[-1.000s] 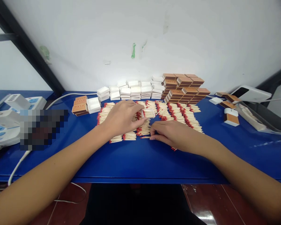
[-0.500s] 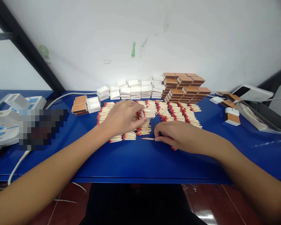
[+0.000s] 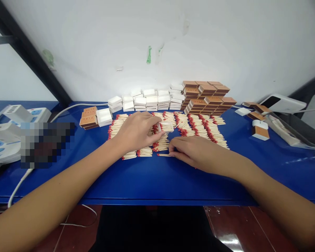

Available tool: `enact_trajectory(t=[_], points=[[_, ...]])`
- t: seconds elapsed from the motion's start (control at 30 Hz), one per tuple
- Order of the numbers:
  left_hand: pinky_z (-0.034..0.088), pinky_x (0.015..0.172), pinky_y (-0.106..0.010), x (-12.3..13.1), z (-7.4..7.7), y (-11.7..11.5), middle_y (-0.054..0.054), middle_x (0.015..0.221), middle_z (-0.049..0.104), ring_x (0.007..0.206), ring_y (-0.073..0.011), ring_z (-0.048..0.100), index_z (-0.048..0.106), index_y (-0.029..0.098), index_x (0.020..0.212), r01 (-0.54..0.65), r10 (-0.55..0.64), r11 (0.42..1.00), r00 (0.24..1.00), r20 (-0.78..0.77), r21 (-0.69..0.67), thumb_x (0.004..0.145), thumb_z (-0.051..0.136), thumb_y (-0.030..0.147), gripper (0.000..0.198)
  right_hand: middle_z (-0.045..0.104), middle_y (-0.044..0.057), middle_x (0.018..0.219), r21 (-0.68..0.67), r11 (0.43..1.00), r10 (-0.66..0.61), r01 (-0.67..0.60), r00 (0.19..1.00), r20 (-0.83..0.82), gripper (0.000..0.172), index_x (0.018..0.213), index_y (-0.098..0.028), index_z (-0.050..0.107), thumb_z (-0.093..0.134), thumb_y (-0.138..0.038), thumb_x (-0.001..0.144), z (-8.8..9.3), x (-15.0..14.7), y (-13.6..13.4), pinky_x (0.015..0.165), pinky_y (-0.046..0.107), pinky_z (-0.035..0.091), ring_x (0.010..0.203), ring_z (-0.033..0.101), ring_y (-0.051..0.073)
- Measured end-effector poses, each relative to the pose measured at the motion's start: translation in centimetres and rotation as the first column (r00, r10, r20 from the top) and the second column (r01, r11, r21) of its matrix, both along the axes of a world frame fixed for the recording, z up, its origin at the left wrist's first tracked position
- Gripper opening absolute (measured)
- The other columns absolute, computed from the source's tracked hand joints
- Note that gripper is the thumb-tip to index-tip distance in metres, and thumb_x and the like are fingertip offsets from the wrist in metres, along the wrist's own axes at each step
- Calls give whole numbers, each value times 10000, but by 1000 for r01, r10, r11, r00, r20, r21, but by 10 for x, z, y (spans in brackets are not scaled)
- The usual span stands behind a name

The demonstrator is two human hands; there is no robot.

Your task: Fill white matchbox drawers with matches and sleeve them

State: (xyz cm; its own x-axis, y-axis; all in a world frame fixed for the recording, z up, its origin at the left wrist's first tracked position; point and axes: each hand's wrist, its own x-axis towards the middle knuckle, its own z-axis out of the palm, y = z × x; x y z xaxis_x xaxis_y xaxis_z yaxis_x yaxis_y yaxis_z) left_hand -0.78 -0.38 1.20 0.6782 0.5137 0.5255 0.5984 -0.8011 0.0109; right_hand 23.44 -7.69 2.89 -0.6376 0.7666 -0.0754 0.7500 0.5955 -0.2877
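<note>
My left hand (image 3: 139,131) is closed on a small white matchbox tray (image 3: 167,126), held tilted above the rows of matches. Red match heads show at the tray's near-hand end; the rest of its inside looks bare. Just to the right and nearer me, my right hand (image 3: 186,150) pinches the plain end of a few matches (image 3: 163,154), their red heads pointing left, low over the blue table. Dense rows of red-tipped matches (image 3: 196,126) lie under and around both hands. Part of these rows is hidden by my hands.
Stacked white trays (image 3: 152,101) stand along the wall beside piled brown matchboxes (image 3: 212,91). More matchboxes (image 3: 89,117) sit at left. Power strips (image 3: 36,115) and a blurred-out dark object (image 3: 47,143) lie far left. A white device (image 3: 283,104) and loose boxes are at right.
My right hand has shifted slightly left along the table, and more match heads show together at its fingertips. My left hand holds the tray in nearly the same place.
</note>
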Motion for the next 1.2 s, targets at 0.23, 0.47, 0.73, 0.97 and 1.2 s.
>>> enact_trajectory(t=[0.23,0.47,0.73,0.97,1.2], points=[[553,789,-392,0,-1,0,-93,992,800,938,-279,751,740,167,1131,-1,1,1000,1000,-1,6,1009,659,430,301,752,61,1038,34,999,29,-27,997,-76,188,1085,-220,649,554,-382,1089,-4,-5,-1,712,323,419,848,676,218],[556,807,-390,1,-1,-1,-99,1006,799,956,-274,752,734,167,1163,0,0,1000,1000,6,-8,1005,667,423,308,736,49,1020,-22,999,47,-49,996,-77,204,999,-215,628,508,-336,1110,-8,-11,-1,722,321,423,847,670,208],[573,821,-408,0,-2,-1,-111,1003,796,958,-287,753,745,148,1169,23,-23,999,1000,1,-25,1004,653,427,337,733,50,1004,67,997,39,-31,992,-117,188,1021,-219,617,499,-334,1112,-6,-4,2,716,314,427,841,672,209],[572,800,-381,2,-2,-3,-92,939,791,917,-265,754,756,168,1097,65,-64,998,998,28,-26,1009,644,453,318,663,29,830,304,941,-79,151,968,-236,175,1043,-223,613,513,-357,1093,-7,12,18,638,306,368,725,605,200],[586,822,-380,5,-4,-4,-88,892,783,922,-263,757,754,159,1092,98,-97,995,994,50,-2,1027,638,471,339,635,19,789,374,909,-90,182,964,-251,131,1027,-223,593,511,-306,1087,-6,17,23,655,310,368,729,603,205]])
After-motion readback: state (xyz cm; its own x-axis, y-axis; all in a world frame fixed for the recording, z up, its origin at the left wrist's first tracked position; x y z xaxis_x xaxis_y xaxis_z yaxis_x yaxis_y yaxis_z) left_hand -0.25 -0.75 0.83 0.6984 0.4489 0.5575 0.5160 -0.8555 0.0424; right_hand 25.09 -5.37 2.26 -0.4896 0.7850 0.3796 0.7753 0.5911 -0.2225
